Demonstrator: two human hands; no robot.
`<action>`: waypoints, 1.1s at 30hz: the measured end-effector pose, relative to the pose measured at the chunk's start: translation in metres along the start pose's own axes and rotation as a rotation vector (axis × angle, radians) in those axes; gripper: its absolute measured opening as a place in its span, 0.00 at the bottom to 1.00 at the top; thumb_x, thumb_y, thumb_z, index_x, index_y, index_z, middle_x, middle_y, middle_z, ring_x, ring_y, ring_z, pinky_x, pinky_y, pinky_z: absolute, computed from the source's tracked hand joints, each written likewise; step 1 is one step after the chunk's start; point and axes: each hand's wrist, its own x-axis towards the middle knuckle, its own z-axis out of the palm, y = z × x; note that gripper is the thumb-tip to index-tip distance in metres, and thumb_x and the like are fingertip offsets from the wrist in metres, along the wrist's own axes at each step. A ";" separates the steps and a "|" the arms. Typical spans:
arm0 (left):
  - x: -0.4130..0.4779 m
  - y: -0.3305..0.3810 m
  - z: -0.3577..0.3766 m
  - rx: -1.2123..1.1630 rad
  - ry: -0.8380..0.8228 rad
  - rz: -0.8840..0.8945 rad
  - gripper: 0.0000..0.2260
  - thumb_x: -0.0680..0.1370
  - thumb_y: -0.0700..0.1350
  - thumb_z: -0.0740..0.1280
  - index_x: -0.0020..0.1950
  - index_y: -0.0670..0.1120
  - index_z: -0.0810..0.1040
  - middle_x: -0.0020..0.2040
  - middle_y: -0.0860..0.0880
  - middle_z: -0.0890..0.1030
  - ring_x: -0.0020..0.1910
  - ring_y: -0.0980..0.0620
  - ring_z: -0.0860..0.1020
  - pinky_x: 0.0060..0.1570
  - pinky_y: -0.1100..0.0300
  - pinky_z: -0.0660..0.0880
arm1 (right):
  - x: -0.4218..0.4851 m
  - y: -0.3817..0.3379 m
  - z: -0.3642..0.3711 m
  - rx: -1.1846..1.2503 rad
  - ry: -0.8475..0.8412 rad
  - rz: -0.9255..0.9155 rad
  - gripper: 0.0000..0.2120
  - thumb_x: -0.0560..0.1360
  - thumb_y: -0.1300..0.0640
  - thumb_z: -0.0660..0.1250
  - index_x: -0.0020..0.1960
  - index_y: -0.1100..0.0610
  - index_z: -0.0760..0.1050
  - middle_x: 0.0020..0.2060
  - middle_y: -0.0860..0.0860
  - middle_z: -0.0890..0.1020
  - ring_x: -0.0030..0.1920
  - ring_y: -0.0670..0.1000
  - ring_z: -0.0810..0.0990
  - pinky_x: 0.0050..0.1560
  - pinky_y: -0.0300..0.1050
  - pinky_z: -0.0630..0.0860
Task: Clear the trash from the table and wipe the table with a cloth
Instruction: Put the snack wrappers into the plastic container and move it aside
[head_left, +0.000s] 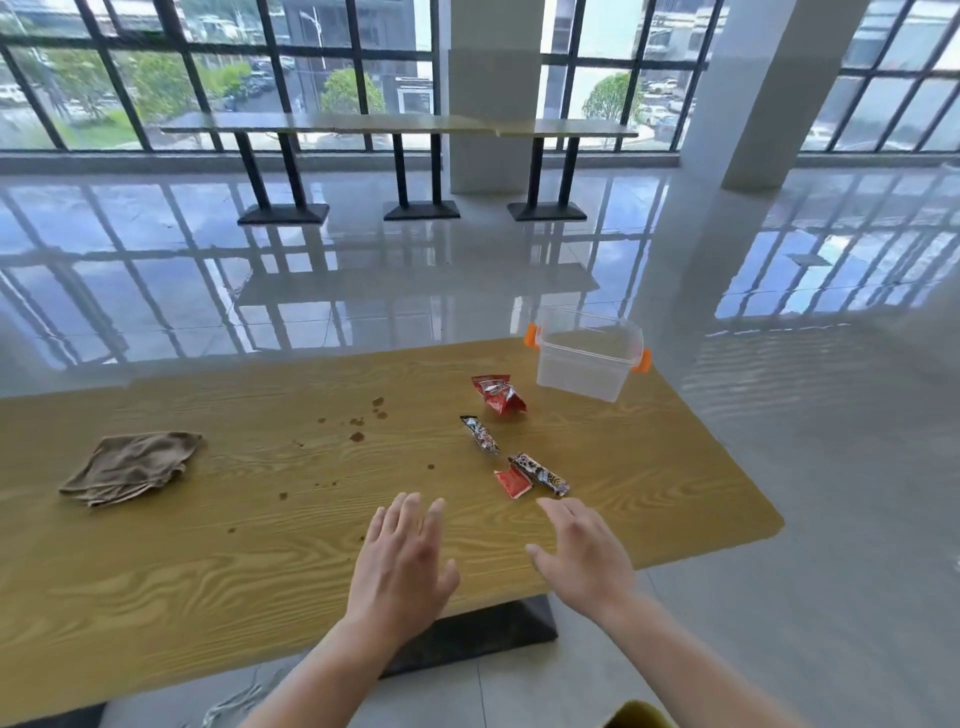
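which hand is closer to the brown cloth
Left. The left hand hovers open right of the brown cloth; the right hand is farther right, by the wrappers.

Both hands, left hand (402, 558) and right hand (584, 553), hover open above the wooden table (208, 571). Beyond lie snack wrappers (498, 395), brown stains (357, 435), a folded cloth (132, 466) and a clear plastic bin (587, 358).

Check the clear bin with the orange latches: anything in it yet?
Empty. Through the clear bin only bare walls and floor show, and it has no lid on; the wrappers lie outside it on the table.
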 end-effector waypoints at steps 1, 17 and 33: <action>0.005 -0.009 -0.001 -0.007 0.003 -0.011 0.32 0.76 0.57 0.61 0.78 0.48 0.58 0.77 0.43 0.61 0.78 0.45 0.56 0.77 0.49 0.52 | 0.007 -0.005 0.001 -0.010 -0.005 0.000 0.29 0.77 0.46 0.67 0.74 0.53 0.65 0.66 0.50 0.74 0.66 0.52 0.71 0.64 0.44 0.70; 0.132 -0.079 -0.004 -0.016 -0.078 0.066 0.33 0.77 0.59 0.60 0.79 0.48 0.57 0.77 0.43 0.60 0.77 0.45 0.58 0.76 0.51 0.52 | 0.122 -0.014 -0.006 0.035 0.020 0.368 0.27 0.76 0.46 0.68 0.73 0.53 0.69 0.64 0.51 0.77 0.63 0.54 0.76 0.59 0.48 0.73; 0.332 0.050 0.027 -0.049 -0.051 0.079 0.27 0.77 0.56 0.62 0.74 0.47 0.63 0.69 0.44 0.71 0.68 0.45 0.69 0.71 0.50 0.64 | 0.279 0.136 -0.075 0.035 0.158 0.356 0.25 0.76 0.49 0.70 0.70 0.56 0.72 0.66 0.55 0.77 0.65 0.58 0.74 0.61 0.53 0.73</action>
